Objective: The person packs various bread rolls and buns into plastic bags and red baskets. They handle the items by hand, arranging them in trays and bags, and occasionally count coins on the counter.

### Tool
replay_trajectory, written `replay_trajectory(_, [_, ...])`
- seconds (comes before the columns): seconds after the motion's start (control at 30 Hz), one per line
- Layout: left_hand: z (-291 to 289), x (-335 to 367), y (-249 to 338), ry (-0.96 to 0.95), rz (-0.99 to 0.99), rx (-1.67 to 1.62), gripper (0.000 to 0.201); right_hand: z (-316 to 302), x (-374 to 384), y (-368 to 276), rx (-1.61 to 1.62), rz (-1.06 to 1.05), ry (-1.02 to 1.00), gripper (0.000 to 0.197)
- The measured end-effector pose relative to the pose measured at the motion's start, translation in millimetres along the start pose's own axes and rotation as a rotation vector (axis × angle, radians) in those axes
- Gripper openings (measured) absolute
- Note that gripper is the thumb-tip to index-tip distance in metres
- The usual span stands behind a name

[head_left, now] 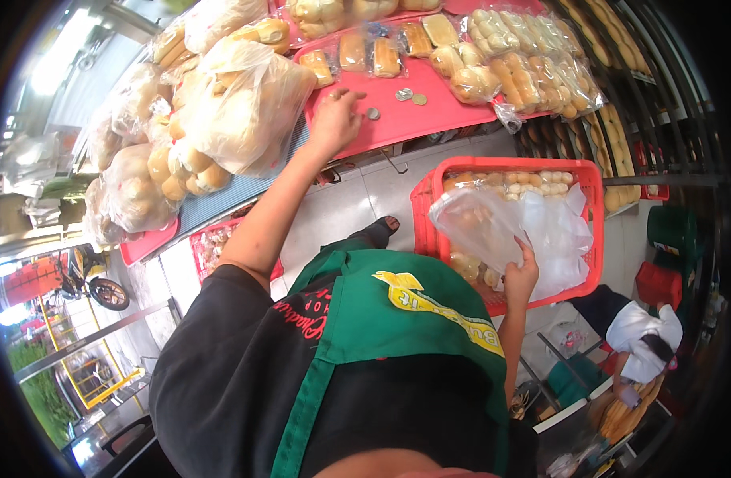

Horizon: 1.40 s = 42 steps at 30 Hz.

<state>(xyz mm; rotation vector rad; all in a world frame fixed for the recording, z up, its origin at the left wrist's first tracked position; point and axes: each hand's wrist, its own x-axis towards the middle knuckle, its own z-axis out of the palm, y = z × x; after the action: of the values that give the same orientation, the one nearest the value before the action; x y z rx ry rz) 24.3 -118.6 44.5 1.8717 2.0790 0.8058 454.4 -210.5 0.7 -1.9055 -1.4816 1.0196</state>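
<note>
Slantwise, a clear bag (475,219) stretches forward-left from right fingers (527,250) pinching it, left fingers (348,95) loosely spread, seemingly empty.

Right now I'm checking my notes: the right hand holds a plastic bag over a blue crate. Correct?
No: the head view shows a red crate, not blue. The right hand does hold a plastic bag over it.

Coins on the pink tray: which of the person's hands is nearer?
Left. The left hand is just left of the coins; the right hand is farther off, at the clear plastic bag.
</note>
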Motion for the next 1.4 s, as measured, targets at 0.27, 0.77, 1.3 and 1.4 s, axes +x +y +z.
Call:
replay_trajectory(0.27, [89, 65, 90, -0.069, 0.513, 0.284, 0.055, 0, -8, 3, -0.048, -0.15, 0.117, 0.062])
replay_trajectory(0.77, [116, 202, 95, 0.037, 0.342, 0.039, 0.033, -14, -77, 27, -0.095, 0.267, 0.37, 0.069])
replay_trajectory(1.3, [120, -90, 275, -1.028, 1.258, -0.676, 0.04, -64, -147, 20, 0.72, 0.432, 0.205, 0.081])
replay_trajectory(1.4, [119, -104, 283, -0.918, 1.612, -0.512, 0.037, -64, -144, -12, 0.234, -0.09, 0.461, 0.066])
